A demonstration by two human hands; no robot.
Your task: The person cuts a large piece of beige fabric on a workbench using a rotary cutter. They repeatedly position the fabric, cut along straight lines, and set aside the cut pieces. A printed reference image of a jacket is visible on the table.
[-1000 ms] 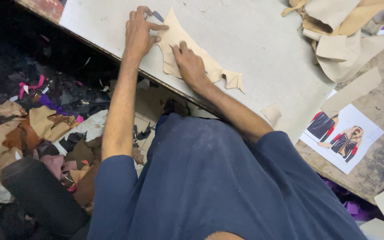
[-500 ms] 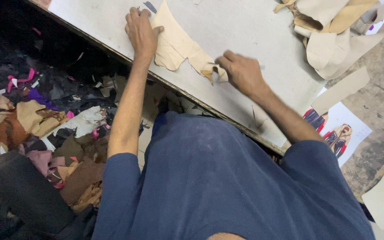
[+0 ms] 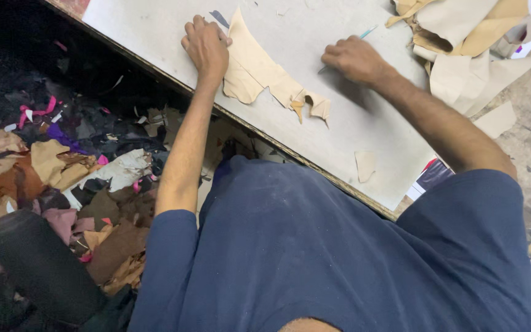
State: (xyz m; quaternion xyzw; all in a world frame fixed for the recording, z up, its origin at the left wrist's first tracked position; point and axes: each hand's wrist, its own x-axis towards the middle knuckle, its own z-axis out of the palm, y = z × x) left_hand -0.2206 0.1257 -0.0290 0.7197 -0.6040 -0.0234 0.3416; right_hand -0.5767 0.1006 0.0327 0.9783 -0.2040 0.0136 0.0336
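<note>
My left hand (image 3: 206,47) lies flat on the grey table top (image 3: 314,147), fingers pressing the left edge of a tan, irregular leather piece (image 3: 258,72). That piece stretches right toward the table's near edge and ends in ragged tabs. Farther right, my right hand (image 3: 354,59) is closed around a thin tool with a teal tip (image 3: 367,32), its point resting on the bare table surface, apart from the tan piece.
A heap of tan and cream leather pieces (image 3: 468,37) lies at the table's far right. A small cream offcut (image 3: 365,165) sits near the front edge. Scraps of many colours (image 3: 62,178) cover the floor at left, beside a dark roll (image 3: 38,264).
My right hand has left the tan piece and moved right and away, and it now grips the thin tool. My left hand stays pressing the piece's left edge.
</note>
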